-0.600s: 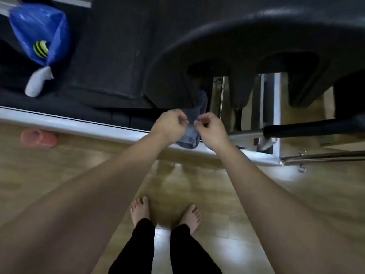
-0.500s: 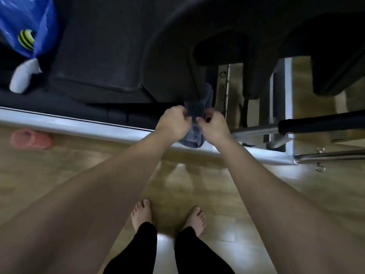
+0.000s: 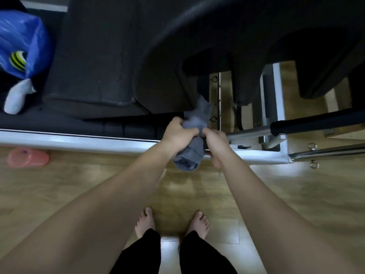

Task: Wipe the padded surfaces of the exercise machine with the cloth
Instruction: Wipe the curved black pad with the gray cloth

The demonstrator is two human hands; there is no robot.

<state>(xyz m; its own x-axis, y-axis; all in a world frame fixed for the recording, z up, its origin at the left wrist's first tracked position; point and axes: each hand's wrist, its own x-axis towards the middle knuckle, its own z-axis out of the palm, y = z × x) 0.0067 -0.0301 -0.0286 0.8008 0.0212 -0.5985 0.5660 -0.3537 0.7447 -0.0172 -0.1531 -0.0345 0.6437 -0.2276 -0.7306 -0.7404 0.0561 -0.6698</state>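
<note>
Left hand (image 3: 178, 133) and right hand (image 3: 214, 141) both clenched on the bunched grey cloth (image 3: 194, 135), held over the machine's silver frame rail (image 3: 98, 142), its upper end against the edge of the black padded surface (image 3: 167, 76), lower end hanging toward the wooden floor (image 3: 79, 180).

Glossy wooden floor (image 3: 98, 184) reflects light; a pink slipper (image 3: 27, 159) lies left.
</note>
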